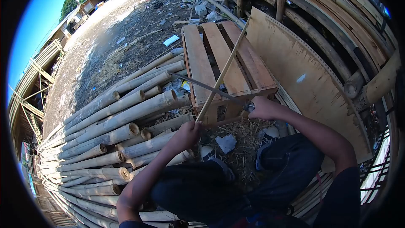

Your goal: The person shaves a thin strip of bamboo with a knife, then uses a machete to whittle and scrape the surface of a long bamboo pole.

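My left hand (185, 136) is closed around the lower end of a thin bamboo strip (225, 69), which slants up and away over a wooden slatted crate (223, 59). My right hand (263, 109) grips the dark handle of a long-bladed tool (202, 85) near the crate's front right corner. The blade points left and crosses the strip above the crate's front edge. Whether blade and strip touch, I cannot tell.
Cut bamboo poles (109, 135) lie piled on the left. A curved plywood sheet (295, 74) leans at the right, beside stacked poles and planks (337, 25). Between my shoes lies a grey stone (226, 143) on straw.
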### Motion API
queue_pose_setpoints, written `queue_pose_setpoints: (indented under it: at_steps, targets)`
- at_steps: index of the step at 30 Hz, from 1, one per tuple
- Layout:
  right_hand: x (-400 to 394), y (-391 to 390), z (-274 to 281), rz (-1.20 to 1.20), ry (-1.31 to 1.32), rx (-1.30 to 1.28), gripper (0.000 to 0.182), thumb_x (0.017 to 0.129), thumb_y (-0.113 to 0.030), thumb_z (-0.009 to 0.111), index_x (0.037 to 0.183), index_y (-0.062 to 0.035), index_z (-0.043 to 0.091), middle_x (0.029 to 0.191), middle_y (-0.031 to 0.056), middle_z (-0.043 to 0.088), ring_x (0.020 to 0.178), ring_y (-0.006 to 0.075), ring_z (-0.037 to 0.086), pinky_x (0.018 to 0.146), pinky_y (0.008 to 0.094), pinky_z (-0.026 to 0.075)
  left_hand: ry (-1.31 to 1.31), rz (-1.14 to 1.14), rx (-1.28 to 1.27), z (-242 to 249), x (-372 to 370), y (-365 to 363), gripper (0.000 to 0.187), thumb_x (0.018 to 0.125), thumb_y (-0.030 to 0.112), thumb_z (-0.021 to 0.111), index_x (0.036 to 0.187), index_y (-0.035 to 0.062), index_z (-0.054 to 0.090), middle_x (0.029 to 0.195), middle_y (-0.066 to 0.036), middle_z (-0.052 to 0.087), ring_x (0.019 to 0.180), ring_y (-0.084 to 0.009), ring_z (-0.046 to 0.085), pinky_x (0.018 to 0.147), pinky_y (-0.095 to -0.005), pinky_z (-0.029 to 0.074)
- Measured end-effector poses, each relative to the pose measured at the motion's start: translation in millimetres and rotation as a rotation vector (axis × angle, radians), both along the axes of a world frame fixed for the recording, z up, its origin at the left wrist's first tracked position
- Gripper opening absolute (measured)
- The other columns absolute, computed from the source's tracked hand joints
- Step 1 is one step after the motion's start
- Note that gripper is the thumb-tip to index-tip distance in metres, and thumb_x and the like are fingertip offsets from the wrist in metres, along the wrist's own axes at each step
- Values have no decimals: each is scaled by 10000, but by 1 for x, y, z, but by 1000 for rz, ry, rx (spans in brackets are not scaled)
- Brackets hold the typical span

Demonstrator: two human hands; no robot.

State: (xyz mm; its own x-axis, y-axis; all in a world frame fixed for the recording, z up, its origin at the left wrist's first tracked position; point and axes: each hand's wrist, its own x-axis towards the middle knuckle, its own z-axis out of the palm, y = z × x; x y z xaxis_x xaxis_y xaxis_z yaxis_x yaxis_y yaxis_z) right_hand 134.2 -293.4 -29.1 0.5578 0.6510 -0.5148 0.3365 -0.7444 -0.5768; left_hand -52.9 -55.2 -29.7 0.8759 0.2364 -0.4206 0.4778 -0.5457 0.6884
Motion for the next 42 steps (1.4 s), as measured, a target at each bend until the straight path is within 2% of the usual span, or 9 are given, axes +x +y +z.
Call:
queue_pose_setpoints:
  at_steps: [3, 6, 11, 15, 19, 26, 31, 38, 42]
  targets:
    - [-18, 19, -7, 246, -88, 101, 240, 721, -182, 644, 723, 56, 611, 588, 152, 616, 511, 222, 623, 519, 356, 513, -33, 23, 12, 2, -3, -3, 451, 1013, 363, 385, 781, 2, 524, 591, -73, 517, 542, -193, 545, 536, -379, 452]
    - [-11, 25, -9, 181, -167, 114, 227, 718, -176, 631, 706, 48, 593, 576, 145, 604, 500, 219, 610, 504, 356, 503, -188, -96, 231, 4, -12, -6, 416, 997, 316, 408, 833, -43, 541, 673, -240, 578, 665, -440, 578, 634, -520, 436]
    - [44, 7, -38, -391, 305, 348, 163, 738, -109, 606, 653, -12, 509, 516, 37, 513, 405, 107, 512, 349, 279, 418, -347, -144, 336, -12, -16, -10, 444, 1003, 331, 396, 824, -50, 537, 659, -256, 564, 677, -454, 571, 633, -527, 430]
    - [35, -11, -25, -402, 393, 301, 167, 734, -96, 617, 652, -8, 501, 510, 40, 515, 390, 106, 509, 355, 285, 433, -156, -54, 110, -1, 0, -1, 461, 1005, 338, 390, 785, -38, 543, 613, -168, 566, 587, -332, 587, 598, -451, 464]
    - [15, -4, -15, -138, 137, 96, 170, 735, -107, 633, 674, -3, 512, 488, 40, 509, 386, 124, 524, 364, 290, 443, -115, -50, 33, -3, 5, 3, 483, 1002, 360, 388, 763, -20, 566, 605, -78, 566, 549, -197, 576, 572, -371, 479]
    - [26, 21, -23, -169, -33, 110, 183, 727, -114, 622, 643, -27, 485, 511, 58, 511, 392, 150, 517, 372, 304, 420, -151, -141, 116, 7, 1, -9, 476, 1001, 329, 369, 886, -79, 584, 785, -254, 628, 808, -423, 627, 776, -486, 465]
    - [30, 6, -18, -441, 186, 274, 133, 669, -51, 587, 638, -54, 458, 489, 30, 449, 368, 126, 454, 349, 287, 383, -145, -140, 75, 7, 4, -11, 468, 1005, 325, 367, 908, -82, 577, 760, -229, 628, 760, -378, 637, 753, -471, 475]
    - [-22, 12, 14, -18, 37, -9, 194, 714, -107, 649, 650, -4, 498, 517, 53, 533, 404, 142, 523, 389, 295, 408, -139, -116, 36, -2, 4, -7, 458, 1005, 317, 372, 899, -80, 575, 765, -225, 630, 776, -369, 640, 751, -472, 477]
    - [2, 17, -19, 39, -47, 85, 194, 714, -130, 644, 657, -9, 504, 518, 48, 533, 396, 160, 520, 390, 309, 419, -196, -154, 126, 1, 1, -11, 447, 1006, 304, 367, 911, -77, 581, 790, -257, 626, 816, -417, 626, 764, -493, 467]
